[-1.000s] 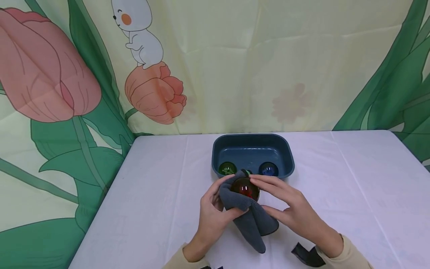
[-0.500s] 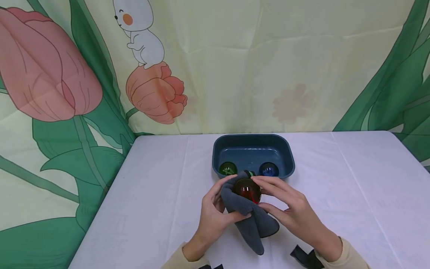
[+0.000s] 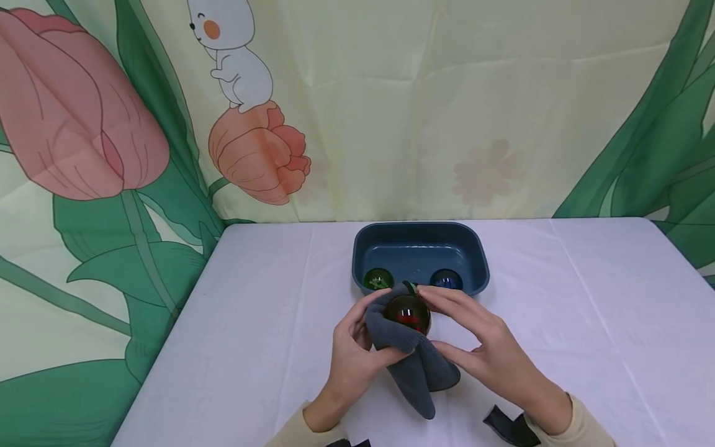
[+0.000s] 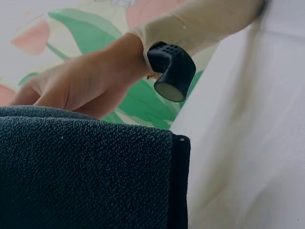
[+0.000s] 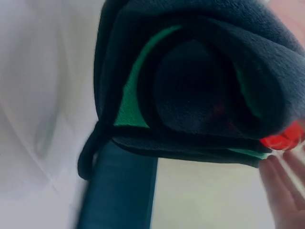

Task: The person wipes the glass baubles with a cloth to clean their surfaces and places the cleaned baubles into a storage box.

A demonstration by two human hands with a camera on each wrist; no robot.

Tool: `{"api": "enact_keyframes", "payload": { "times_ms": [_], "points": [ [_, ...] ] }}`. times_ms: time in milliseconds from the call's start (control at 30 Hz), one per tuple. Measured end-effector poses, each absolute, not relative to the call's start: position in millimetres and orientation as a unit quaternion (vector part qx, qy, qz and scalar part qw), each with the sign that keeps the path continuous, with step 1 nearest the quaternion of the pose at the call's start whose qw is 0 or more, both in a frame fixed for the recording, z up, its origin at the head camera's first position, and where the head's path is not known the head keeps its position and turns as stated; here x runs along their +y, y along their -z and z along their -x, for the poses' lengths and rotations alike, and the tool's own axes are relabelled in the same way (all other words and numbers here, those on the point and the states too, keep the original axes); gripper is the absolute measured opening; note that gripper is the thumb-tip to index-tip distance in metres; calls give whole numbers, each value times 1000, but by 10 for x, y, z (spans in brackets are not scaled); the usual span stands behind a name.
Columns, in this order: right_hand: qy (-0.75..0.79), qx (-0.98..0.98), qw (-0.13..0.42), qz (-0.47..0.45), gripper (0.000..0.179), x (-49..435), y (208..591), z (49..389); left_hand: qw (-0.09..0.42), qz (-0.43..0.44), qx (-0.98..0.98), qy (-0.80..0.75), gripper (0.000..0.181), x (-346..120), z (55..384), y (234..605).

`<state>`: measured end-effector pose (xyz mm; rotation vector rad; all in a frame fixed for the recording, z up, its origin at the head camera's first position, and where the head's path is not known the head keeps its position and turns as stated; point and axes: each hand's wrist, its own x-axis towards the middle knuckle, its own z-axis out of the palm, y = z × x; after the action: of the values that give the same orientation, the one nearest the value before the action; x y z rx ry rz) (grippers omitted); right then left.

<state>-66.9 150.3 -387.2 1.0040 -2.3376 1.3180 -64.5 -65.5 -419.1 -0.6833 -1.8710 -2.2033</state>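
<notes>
A dark grey-blue cloth (image 3: 393, 332) with black edging is folded round a see-through red ball (image 3: 409, 313), just in front of the container. My left hand (image 3: 357, 354) grips the cloth from the left, thumb in front and fingers behind. On the other side, my right hand (image 3: 483, 341) holds the ball between its fingertips, at the top, and its thumb, lower down. The right wrist view shows the cloth's green underside (image 5: 131, 107), with a red piece of the ball (image 5: 283, 138) beside the fingertips. In the left wrist view the cloth (image 4: 86, 167) hides the ball.
Behind the hands stands a blue rectangular container (image 3: 419, 231) holding a green ball (image 3: 378, 279) and a blue ball (image 3: 446, 279). A white cloth (image 3: 251, 323) covers the table. A printed curtain (image 3: 380, 124) hangs at the back.
Both hands, the cloth and the ball shift slightly right and down, then back left and up. The right thumb and fingertips move a little on the ball. The container's balls stay put.
</notes>
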Motion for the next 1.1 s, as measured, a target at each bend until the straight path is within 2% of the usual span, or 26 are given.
{"api": "enact_keyframes", "payload": {
  "times_ms": [200,400,600,800,933,1100],
  "points": [
    [-417,-782,195,-419,44,1496,3842,691,67,208,-625,750,65,-648,647,4188],
    [-401,-780,224,-424,42,1490,3841,690,61,220,-624,747,64,-656,658,4201],
    [-443,-800,184,-360,42,1483,3852,656,58,228,-629,742,68,-663,659,4199],
    [-519,-801,107,-280,61,1468,3825,633,60,227,-630,741,67,-652,652,4224],
    [-511,-803,102,-291,63,1481,3813,644,63,219,-630,742,65,-643,647,4229],
    [-471,-811,114,-328,79,1493,3829,664,48,193,-627,753,67,-631,643,4216]
  ]
}}
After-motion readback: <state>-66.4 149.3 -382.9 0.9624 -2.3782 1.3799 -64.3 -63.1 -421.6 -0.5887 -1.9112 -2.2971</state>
